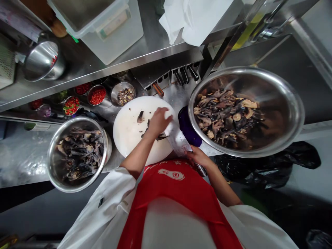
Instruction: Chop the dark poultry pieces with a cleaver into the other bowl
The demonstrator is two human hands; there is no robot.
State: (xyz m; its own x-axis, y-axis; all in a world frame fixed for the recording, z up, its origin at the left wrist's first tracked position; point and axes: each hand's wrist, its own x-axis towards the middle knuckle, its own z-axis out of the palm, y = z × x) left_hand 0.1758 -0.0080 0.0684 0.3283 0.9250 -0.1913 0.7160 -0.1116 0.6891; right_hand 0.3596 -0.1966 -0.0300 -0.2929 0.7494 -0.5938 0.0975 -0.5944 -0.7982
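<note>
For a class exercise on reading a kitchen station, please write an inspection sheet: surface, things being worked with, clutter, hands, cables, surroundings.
Surface: steel counter, holding a round white cutting board.
Things: dark meat piece on the board; more pieces in the left steel bowl and right steel basin.
Clutter: small dark scraps on the board.
Hands: left hand over the board, grip unclear; right hand holds a cleaver.
Cables: nothing seen.
Surroundings: chopped red peppers, racked knives, plastic tub, black plastic bags.

A translucent plastic tub (119, 38) stands on the steel shelf (95, 74), with crumpled white paper (192, 19) to its right and a steel bowl (43, 62) to its left.
</note>
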